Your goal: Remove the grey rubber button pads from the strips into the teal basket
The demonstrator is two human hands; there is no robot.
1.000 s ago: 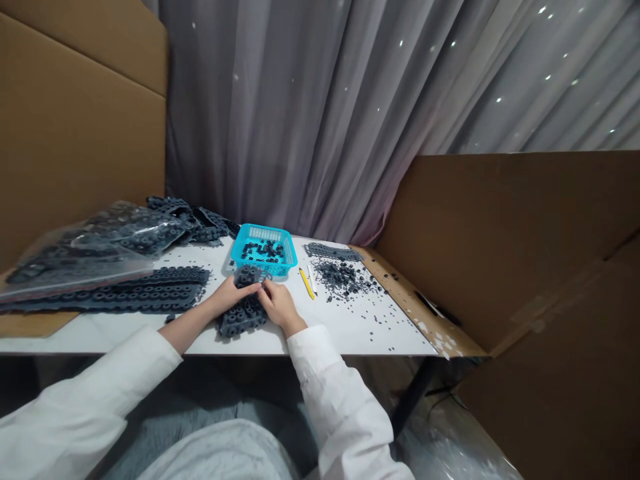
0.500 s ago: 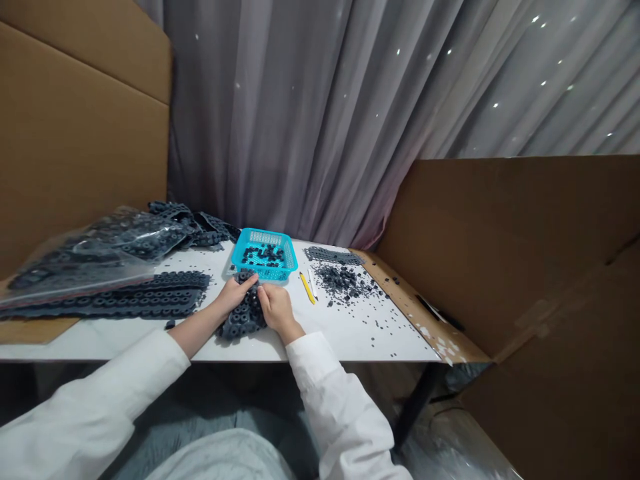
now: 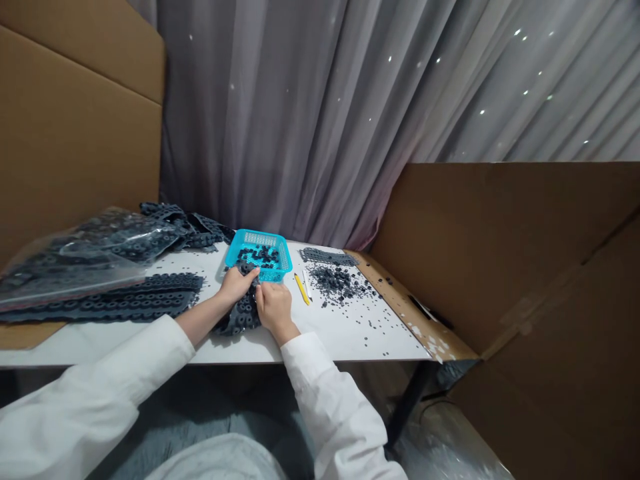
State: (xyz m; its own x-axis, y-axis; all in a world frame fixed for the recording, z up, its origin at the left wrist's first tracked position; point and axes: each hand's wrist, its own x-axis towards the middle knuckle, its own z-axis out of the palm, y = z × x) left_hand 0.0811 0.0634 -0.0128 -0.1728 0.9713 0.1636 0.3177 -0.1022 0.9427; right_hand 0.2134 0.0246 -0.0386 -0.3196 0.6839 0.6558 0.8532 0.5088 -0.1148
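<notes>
Both hands hold a dark rubber sheet (image 3: 243, 315) covered with rows of round, holed pieces, just above the front part of the table. My left hand (image 3: 239, 284) is closed on its upper left part, thumb pointing right across it. My right hand (image 3: 275, 308) grips the right edge with curled fingers; the fingertips are partly hidden. Directly behind the hands stands a turquoise plastic basket (image 3: 287, 261) with small black pieces (image 3: 264, 256) inside. The sheet's top end overlaps the basket's near rim in view.
More dark sheets (image 3: 170, 293) and a clear plastic bag (image 3: 90, 250) of them lie left. Right of the basket are a yellow pen-shaped tool (image 3: 301, 289), a white one (image 3: 307, 285), a heap of black bits (image 3: 340, 281) and a flat strip (image 3: 327, 257). Cardboard panels (image 3: 500, 253) flank the table.
The view has shifted slightly, so the table things sit a little further left. The left hand has moved slightly nearer the basket, and the sheet's upper end is bent more between the hands.
</notes>
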